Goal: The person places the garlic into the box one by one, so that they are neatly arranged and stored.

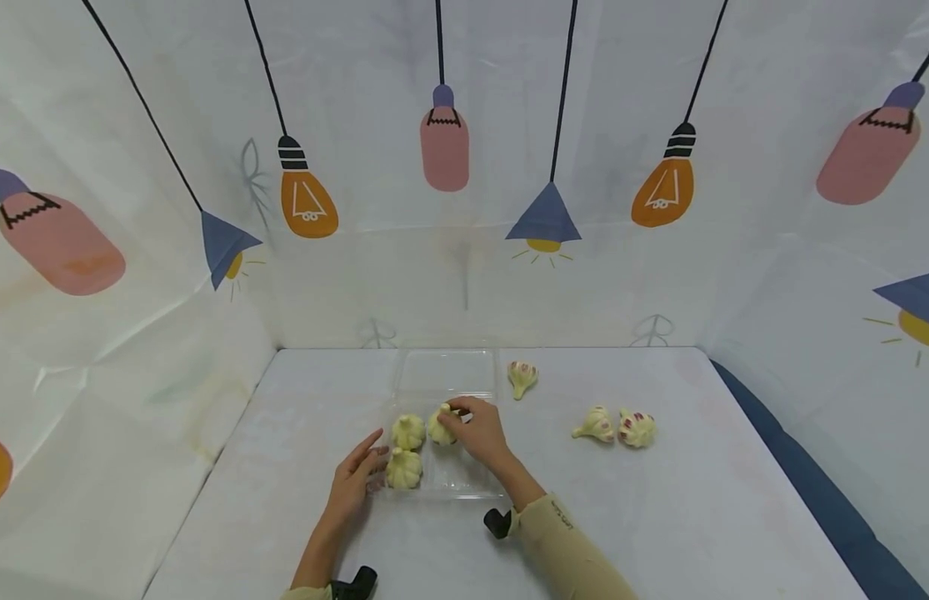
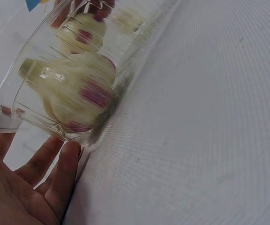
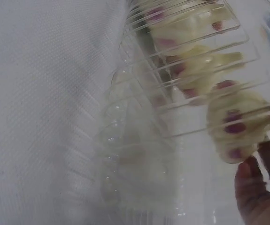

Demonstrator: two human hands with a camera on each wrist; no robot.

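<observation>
A clear plastic container (image 1: 464, 479) lies on the table with its lid (image 1: 445, 371) folded back toward the wall. Two pale garlic bulbs, a rear one (image 1: 408, 432) and a front one (image 1: 403, 468), sit in its left half; purple patches show on the front bulb (image 2: 78, 89) in the left wrist view. With fingertips and thumb, my right hand (image 1: 476, 432) pinches a third garlic bulb (image 3: 235, 124) by its stem, beside the rear bulb. My left hand (image 1: 350, 482) rests at the container's left side, its fingers (image 2: 63, 171) loosely extended against the wall.
One garlic bulb (image 1: 521, 377) lies just right of the lid. Farther right, another bulb (image 1: 595, 425) lies next to a more purple-marked one (image 1: 637, 428). A white sheet printed with lamps (image 1: 464, 275) hangs behind the white table (image 1: 704, 517).
</observation>
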